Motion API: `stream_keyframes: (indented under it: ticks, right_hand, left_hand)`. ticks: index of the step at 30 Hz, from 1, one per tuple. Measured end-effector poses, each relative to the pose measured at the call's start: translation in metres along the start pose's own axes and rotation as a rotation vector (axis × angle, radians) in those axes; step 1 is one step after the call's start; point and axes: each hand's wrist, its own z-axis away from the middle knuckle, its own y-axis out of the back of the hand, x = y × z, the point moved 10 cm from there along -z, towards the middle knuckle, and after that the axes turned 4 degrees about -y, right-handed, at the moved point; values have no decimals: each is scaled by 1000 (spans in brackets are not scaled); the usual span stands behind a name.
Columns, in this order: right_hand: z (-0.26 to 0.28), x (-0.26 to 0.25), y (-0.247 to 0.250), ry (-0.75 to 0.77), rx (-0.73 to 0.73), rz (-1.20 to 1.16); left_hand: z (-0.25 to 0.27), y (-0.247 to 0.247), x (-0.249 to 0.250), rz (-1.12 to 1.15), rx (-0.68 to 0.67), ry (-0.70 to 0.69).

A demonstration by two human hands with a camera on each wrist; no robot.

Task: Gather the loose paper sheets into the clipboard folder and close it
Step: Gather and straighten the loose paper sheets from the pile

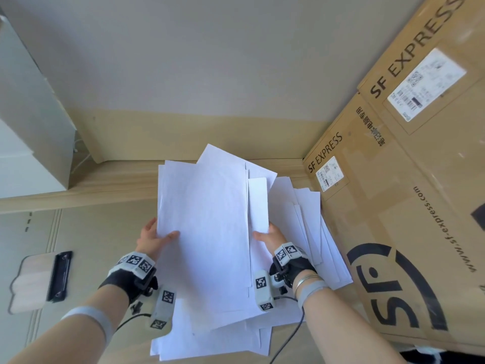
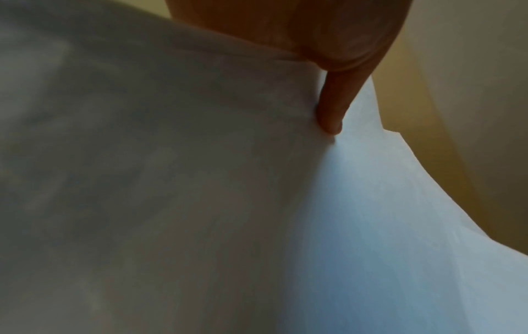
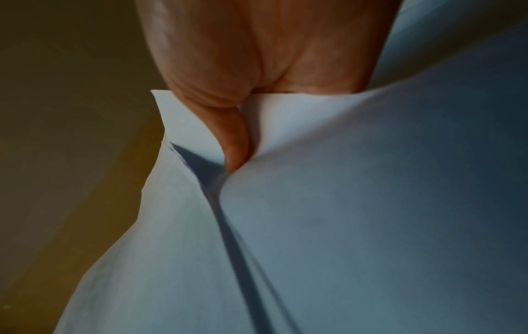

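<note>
Between two hands (left (image 1: 153, 239), right (image 1: 270, 236)): one paper stack (image 1: 207, 219).

blk wrist straps (image 1: 126, 277), tagged cams, bangles (image 1: 307, 281)

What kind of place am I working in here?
Probably a home or office room used for parcels and paperwork: big SF Express boxes stand on the right, loose sheets cover a wooden surface, a clipboard lies left.

Head view down over both hands, wrist views pressed close — all share the paper sheets (image 1: 210, 219)
</note>
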Motion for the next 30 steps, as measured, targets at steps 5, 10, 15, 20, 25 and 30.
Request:
stream_keyframes:
  ticks: [5, 10, 15, 20, 25, 30]
  right_hand:
    - [10, -5, -5, -7, -11, -67]
    - [10, -4, -24, 51, -32, 92]
    - [18, -11, -9, 83, 39, 130]
    - [31, -48, 10, 215, 81, 49]
    - [40, -89, 22, 334, 149, -103]
    - [46, -106, 29, 387, 168, -250]
  left_hand:
    - [49, -33, 40, -86, -125, 55]
    - [55, -57, 36, -56, -257, -10]
    - [42, -35, 27, -5, -139, 3]
    - [25, -20, 42, 100, -163, -37]
    - [41, -18, 127, 334, -138, -254]
    - [49, -15, 161, 285, -140, -350]
